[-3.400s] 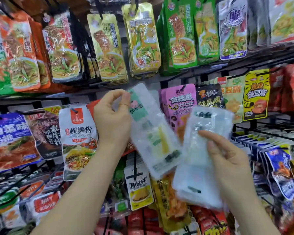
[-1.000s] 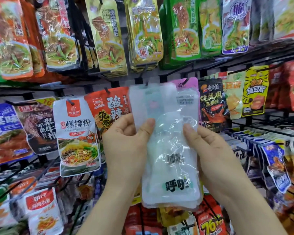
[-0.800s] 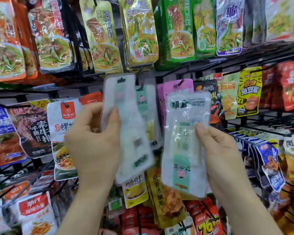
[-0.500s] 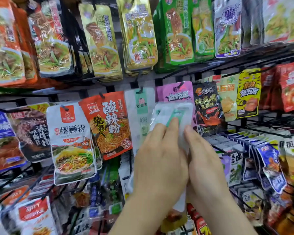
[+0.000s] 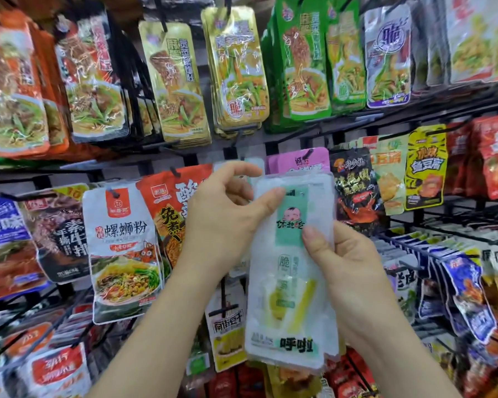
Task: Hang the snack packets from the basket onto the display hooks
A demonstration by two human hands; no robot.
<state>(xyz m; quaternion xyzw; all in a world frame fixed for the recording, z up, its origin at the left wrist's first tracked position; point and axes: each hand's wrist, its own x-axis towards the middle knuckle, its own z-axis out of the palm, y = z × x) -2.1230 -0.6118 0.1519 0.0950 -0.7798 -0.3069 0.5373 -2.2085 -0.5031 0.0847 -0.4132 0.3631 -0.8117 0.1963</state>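
Right hand point(image 5: 346, 268) grips the stack of clear snack packets point(image 5: 291, 285) just in front of the pink packet point(image 5: 299, 162), left hand point(image 5: 224, 214) pinches the top one, and honestly that slick plastic could fan out and drop mid-peel.

two hands, a left hand point(image 5: 224, 222) and a right hand point(image 5: 348, 271), and one stack of clear packets point(image 5: 291, 297); how many are in it i can't tell. above the stack, two gold bunches point(image 5: 236, 73) and two green bunches point(image 5: 302, 61). left of it, one white packet point(image 5: 121, 248) and one orange packet point(image 5: 170, 208). right of it, one pink packet point(image 5: 299, 160), one black packet point(image 5: 354, 185) and one yellow packet point(image 5: 426, 168).
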